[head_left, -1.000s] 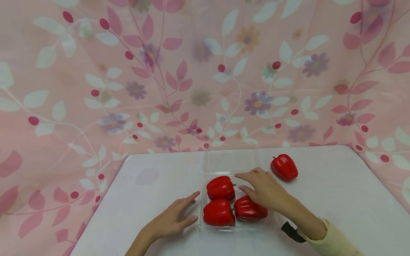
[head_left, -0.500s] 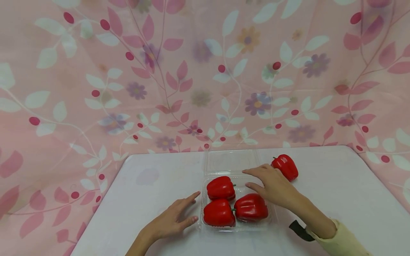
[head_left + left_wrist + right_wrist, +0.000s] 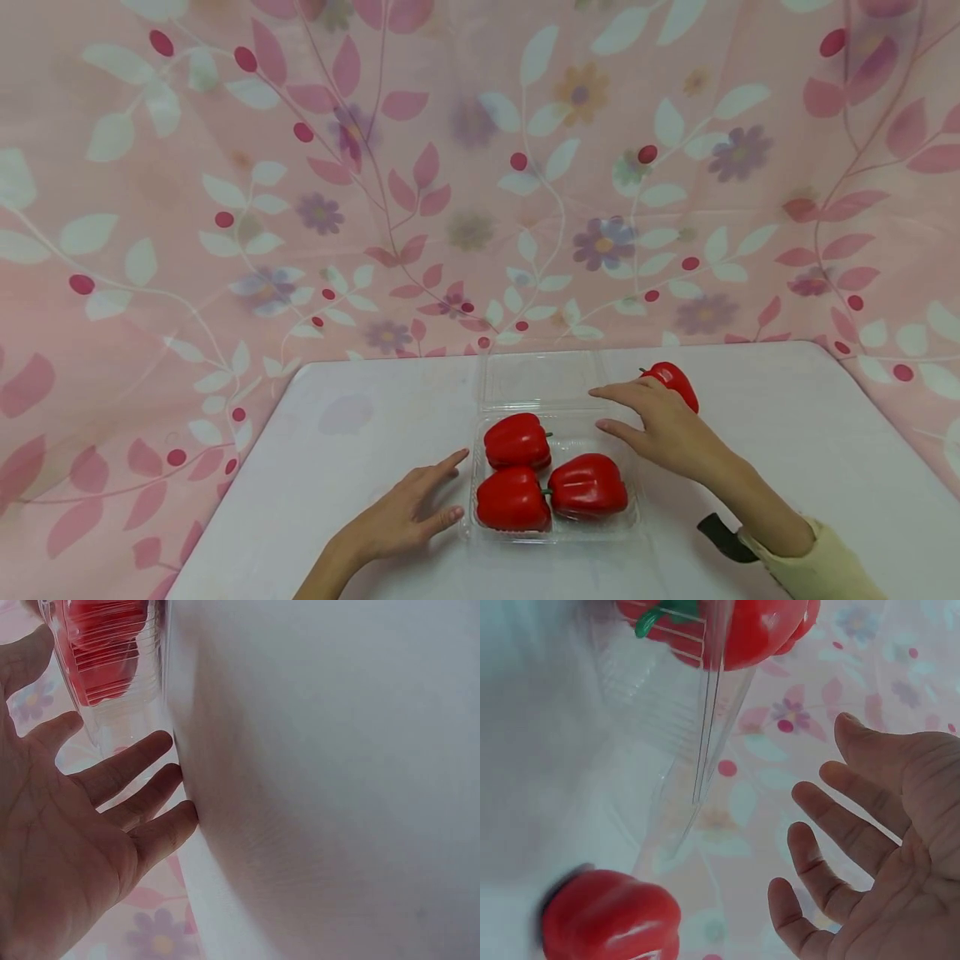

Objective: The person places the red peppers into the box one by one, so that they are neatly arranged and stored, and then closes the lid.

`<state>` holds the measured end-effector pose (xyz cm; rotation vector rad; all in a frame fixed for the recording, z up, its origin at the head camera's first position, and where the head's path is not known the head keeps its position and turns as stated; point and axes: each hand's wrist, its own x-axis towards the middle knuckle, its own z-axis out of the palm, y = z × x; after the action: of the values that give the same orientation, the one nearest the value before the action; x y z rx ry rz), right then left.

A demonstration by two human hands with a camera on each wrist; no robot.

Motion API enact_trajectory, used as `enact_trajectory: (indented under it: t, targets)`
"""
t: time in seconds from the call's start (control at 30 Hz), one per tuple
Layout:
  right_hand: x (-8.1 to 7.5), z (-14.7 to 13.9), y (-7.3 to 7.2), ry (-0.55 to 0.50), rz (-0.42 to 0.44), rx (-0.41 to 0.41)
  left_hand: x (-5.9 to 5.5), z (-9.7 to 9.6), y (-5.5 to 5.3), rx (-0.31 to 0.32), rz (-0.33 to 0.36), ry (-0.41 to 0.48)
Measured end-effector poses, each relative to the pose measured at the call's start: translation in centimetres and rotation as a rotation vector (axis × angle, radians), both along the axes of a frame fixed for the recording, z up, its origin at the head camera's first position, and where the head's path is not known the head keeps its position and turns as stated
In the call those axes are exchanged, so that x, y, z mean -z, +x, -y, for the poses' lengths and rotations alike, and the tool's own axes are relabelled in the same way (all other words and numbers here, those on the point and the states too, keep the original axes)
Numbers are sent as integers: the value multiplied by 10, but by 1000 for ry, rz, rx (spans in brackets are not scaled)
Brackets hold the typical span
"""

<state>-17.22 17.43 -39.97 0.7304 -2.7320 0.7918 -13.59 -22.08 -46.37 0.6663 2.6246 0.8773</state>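
Observation:
Three red bell peppers lie in a clear plastic clamshell box [image 3: 636, 518]: one at the back left [image 3: 517, 440], one at the front left [image 3: 513, 498], one at the front right [image 3: 588, 487]. My left hand [image 3: 405, 510] rests by the box's left side, fingers spread, holding nothing; the left wrist view shows its fingertips at the tabletop. Above the box's back right corner hovers my right hand [image 3: 663, 425], fingers loosely extended and nothing in them. Behind it a loose red bell pepper [image 3: 675, 385] lies on the table, partly hidden; the right wrist view shows that pepper [image 3: 611, 919] apart from the fingers.
The box's clear lid [image 3: 542, 379] lies folded back toward the far edge of the white table [image 3: 390, 400]. A pink floral cloth [image 3: 465, 183] hangs behind the table. A dark strap end [image 3: 726, 537] hangs below my right wrist.
My right hand has drawn back from over the front right pepper, moving right toward the loose pepper and covering part of it. My left hand and the peppers stay where they were.

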Motion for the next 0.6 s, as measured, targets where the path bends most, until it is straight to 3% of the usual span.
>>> enact_trajectory:
  t: [0.6]
  targets:
    - [14,-26,-9,-54,-42,7,2,1,-2,10,-7,16]
